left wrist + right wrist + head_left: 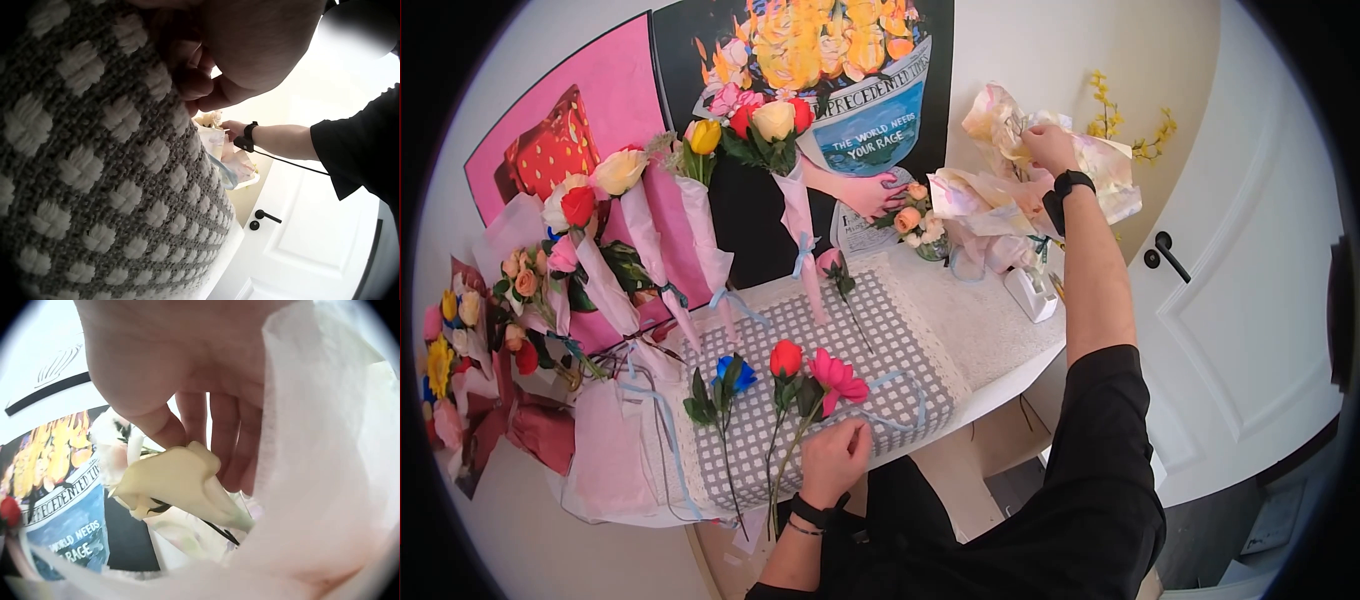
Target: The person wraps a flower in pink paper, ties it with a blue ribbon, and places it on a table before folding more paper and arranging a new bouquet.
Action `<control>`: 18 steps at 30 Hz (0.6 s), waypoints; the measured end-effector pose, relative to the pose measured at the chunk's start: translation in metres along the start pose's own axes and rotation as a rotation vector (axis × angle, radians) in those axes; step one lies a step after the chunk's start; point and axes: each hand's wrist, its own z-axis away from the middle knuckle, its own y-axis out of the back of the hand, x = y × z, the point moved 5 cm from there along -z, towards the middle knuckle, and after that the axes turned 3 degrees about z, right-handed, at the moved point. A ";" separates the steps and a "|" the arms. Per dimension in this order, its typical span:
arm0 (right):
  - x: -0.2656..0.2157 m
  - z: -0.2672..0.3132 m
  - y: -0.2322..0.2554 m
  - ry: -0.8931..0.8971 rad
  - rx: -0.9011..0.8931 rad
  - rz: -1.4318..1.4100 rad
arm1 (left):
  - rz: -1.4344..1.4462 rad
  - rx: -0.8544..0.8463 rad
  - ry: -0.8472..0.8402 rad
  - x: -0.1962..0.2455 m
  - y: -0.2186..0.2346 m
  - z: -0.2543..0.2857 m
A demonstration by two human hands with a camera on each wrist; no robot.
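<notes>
My right hand (1052, 150) reaches down among pale, patterned wrapping paper (1108, 175) at the back right. In the right wrist view, its thumb and fingertips go behind a cream calla lily (165, 478), so I cannot tell what they hold. A white flower (112, 444) shows left of the thumb. My left hand (835, 460), fingers loosely curled around nothing, rests at the front edge of the grey-and-white checked cloth (920, 385). Close by it lies a hot-pink flower (838, 380), beside a red rose (786, 357) and a blue rose (740, 374) on long stems.
Several pink-wrapped flower cones (710, 260) stand along the back left. A dusty-pink rose (832, 262) lies behind the loose stems. A small peach bouquet (912, 220), a white box (1030, 295) and a blue ribbon (920, 400) are on the table. A white door (1230, 300) is at right.
</notes>
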 end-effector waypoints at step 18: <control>-0.049 0.025 0.010 0.386 -0.037 0.030 | -0.021 0.006 -0.017 0.001 0.000 0.001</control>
